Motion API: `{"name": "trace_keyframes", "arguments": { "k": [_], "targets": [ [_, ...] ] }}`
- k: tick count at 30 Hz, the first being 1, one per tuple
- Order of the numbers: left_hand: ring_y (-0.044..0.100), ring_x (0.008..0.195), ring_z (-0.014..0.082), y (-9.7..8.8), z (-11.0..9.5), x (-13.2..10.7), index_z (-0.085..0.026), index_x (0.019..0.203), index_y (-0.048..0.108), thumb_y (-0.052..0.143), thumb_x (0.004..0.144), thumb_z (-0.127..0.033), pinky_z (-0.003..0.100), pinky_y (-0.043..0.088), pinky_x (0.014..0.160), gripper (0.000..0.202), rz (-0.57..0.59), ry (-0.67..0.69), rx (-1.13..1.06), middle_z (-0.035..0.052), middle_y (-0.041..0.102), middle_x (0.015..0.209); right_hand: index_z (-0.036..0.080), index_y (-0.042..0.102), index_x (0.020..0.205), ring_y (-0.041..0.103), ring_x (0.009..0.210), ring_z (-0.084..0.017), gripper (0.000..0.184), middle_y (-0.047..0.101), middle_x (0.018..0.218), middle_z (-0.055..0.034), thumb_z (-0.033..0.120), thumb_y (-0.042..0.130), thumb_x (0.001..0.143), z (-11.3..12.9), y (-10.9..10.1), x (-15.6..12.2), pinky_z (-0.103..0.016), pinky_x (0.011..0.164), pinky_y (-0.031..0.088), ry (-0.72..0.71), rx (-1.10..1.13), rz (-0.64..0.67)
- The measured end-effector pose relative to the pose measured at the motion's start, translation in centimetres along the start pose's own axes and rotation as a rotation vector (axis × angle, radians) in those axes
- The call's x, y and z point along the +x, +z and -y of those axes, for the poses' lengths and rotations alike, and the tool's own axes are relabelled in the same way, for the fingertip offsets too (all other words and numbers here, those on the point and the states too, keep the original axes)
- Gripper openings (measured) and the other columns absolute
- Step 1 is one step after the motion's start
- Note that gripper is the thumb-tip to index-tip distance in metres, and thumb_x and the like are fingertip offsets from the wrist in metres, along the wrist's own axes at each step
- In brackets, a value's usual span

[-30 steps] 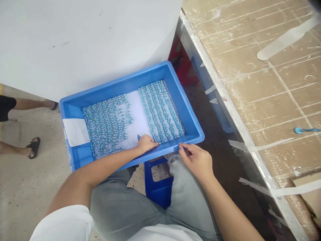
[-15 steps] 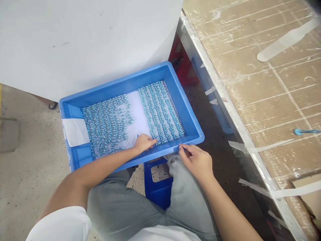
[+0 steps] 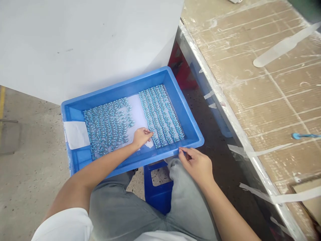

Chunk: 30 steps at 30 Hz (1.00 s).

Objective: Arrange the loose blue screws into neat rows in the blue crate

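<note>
A blue plastic tub (image 3: 125, 164) stands in front of me, tilted in view. On its white-lined floor (image 3: 137, 112) lie many small blue pieces with shiny tips. The right-hand group (image 3: 162, 113) is in tidy rows; the left-hand group (image 3: 106, 124) is looser. My left hand (image 3: 141, 138) is inside the tub, its fingers pinched at the left edge of the tidy rows; what they hold, if anything, is too small to tell. My right hand (image 3: 198, 164) is pinched at the tub's near rim, fingertips against its outer edge; the pinch's content is hidden.
A white paper (image 3: 77, 135) hangs over the tub's left wall. Behind is a white panel (image 3: 87, 43). To the right stands a cardboard-covered table (image 3: 271, 97) with tape strips and a blue-ended tool (image 3: 297, 136). A blue stool (image 3: 157, 194) is below, between my legs.
My left hand has moved away from me, up along the edge of the tidy rows, uncovering a white patch beneath it. My right hand stays at the rim. The view has shifted slightly.
</note>
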<state>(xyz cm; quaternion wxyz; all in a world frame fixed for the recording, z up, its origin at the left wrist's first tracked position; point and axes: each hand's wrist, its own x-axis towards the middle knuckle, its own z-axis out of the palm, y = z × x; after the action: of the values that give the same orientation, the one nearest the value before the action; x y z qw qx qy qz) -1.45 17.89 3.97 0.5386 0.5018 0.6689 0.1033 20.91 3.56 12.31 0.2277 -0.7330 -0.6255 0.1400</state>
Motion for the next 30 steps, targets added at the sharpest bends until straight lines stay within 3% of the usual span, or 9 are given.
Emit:
{"name": "trace_keyframes", "arguments": {
  "k": [5, 9, 14, 26, 30],
  "targets": [
    [0.068, 0.059, 0.0133, 0.0, 0.3, 0.5, -0.017, 0.085, 0.064, 0.068, 0.08, -0.036, 0.02, 0.047, 0.056, 0.02, -0.038, 0.002, 0.038, 0.0004, 0.07, 0.065, 0.025, 0.078, 0.096, 0.059, 0.055, -0.01, 0.028, 0.062, 0.061, 0.0032, 0.041, 0.055, 0.095, -0.3, 0.1, -0.1, -0.023, 0.054, 0.038, 0.0, -0.002, 0.001],
    [0.069, 0.061, 0.0116, -0.2, 0.4, 0.5, -0.017, 0.092, 0.066, 0.061, 0.081, -0.026, 0.02, 0.049, 0.06, 0.015, -0.102, 0.029, 0.022, 0.0016, 0.075, 0.08, 0.025, 0.078, 0.096, 0.059, 0.056, -0.01, 0.028, 0.063, 0.062, 0.0034, 0.041, 0.056, 0.094, -0.5, 0.3, -0.1, -0.024, 0.054, 0.039, 0.003, -0.005, 0.002],
    [0.07, 0.064, 0.0107, -0.3, 0.8, 0.9, -0.017, 0.094, 0.071, 0.055, 0.084, -0.024, 0.02, 0.05, 0.062, 0.02, -0.083, 0.067, -0.015, 0.0024, 0.076, 0.094, 0.026, 0.078, 0.096, 0.059, 0.057, -0.009, 0.026, 0.062, 0.062, 0.0043, 0.041, 0.056, 0.094, -0.4, 0.3, -0.1, -0.024, 0.055, 0.04, 0.009, -0.004, 0.004],
    [0.068, 0.06, 0.0112, -0.4, 0.9, 0.6, -0.017, 0.092, 0.075, 0.057, 0.082, -0.025, 0.022, 0.05, 0.066, 0.022, -0.099, 0.09, -0.016, 0.0022, 0.077, 0.091, 0.025, 0.078, 0.095, 0.058, 0.056, -0.009, 0.027, 0.062, 0.062, 0.004, 0.04, 0.056, 0.094, -0.3, 0.1, 0.0, -0.023, 0.054, 0.039, 0.006, -0.006, 0.001],
    [0.068, 0.062, 0.0108, -1.7, 0.0, -0.8, -0.016, 0.099, 0.073, 0.055, 0.082, -0.023, 0.021, 0.049, 0.061, 0.025, -0.144, 0.054, -0.052, 0.0036, 0.076, 0.094, 0.024, 0.079, 0.094, 0.059, 0.056, -0.011, 0.03, 0.062, 0.062, 0.0022, 0.042, 0.054, 0.093, -0.3, -0.1, 0.0, -0.024, 0.055, 0.04, 0.021, 0.026, -0.003]
  ]
}}
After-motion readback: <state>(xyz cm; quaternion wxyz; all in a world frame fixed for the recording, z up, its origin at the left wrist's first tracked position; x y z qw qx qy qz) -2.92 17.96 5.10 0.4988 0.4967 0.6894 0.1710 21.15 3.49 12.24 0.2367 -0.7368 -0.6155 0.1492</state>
